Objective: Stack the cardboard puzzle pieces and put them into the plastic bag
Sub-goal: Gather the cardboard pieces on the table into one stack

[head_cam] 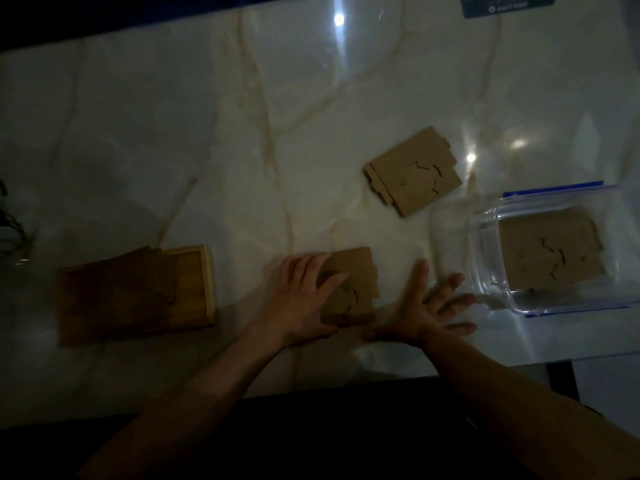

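1. Resting flat with straight, spread fingers [323,271], the left hand [304,299] presses on the near cardboard stack [353,271], its thumb along the stack's near edge; it curls round nothing.
2. The right hand [422,310] hovers just beside that stack's right edge, palm turned up and inward, fingers splayed and loose, holding nothing.
3. Judging by this, the step in hand is squaring up the near stack so that it can be lifted as one block.
4. The next move likely calls for both hands to close on opposite edges, keep the layers aligned, and carry them right to the bag's mouth.
5. The plastic bag [485,258] lies on its side at the right, its opening facing the hands, clear and glossy with a blue strip at its edges; one stack of pieces [550,251] already sits inside.
6. A further stack [415,171] lies well apart, farther back on the worktop [173,133], tilted, its layers slightly offset.
7. All the pieces are thin, matt brown card, roughly square with notched edges and jagged cut lines.
8. A wooden tray [194,282] at the left holds darker card sheets; the worktop is polished, veined marble that mirrors the lamps.
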A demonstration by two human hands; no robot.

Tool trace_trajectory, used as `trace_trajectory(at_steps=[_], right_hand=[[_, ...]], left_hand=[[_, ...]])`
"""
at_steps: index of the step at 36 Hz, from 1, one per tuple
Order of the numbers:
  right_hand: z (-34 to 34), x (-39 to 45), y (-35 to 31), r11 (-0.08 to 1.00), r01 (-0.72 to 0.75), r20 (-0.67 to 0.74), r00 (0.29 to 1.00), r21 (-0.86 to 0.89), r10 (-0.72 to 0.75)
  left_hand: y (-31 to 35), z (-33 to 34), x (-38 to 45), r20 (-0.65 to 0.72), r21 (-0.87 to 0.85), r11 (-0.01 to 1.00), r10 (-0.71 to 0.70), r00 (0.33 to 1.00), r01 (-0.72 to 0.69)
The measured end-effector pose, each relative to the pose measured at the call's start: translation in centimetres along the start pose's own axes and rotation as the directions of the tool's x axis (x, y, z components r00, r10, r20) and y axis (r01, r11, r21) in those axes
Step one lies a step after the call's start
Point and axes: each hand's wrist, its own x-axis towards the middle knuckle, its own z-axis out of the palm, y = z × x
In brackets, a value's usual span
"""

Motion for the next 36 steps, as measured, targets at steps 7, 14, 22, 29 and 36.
trace_trajectory(at_steps=[7,14,22,29,36], right_hand=[[0.6,0.6,0.4,0.999,0.026,-0.035,0.999,0.033,-0.024],[-0.1,-0.1,0.0,1.000,0.021,0.010,1.000,0.012,-0.021],[-1.1,-1.4,-0.6,1.000,0.025,0.050,0.998,-0.005,-0.025],[-1.0,-0.9,-0.7,1.000,-0.006,0.031,1.000,0.009,0.006],[-0.5,-0.3,-0.4,0.999,-0.019,0.027,0.999,0.034,0.018]], left_hand=[[0.0,0.1,0.1,-0.001,-0.008,1.000,-0.008,1.000,0.008],[-0.2,0.0,0.5,0.042,-0.019,0.999,-0.026,0.999,0.027],[-0.2,0.0,0.6,0.056,-0.010,1.000,-0.006,0.998,0.007],[-0.3,-0.3,0.7,0.052,-0.002,1.000,-0.004,0.999,0.004],[-0.4,-0.4,0.1,-0.114,-0.047,0.999,-0.032,0.993,0.027]])
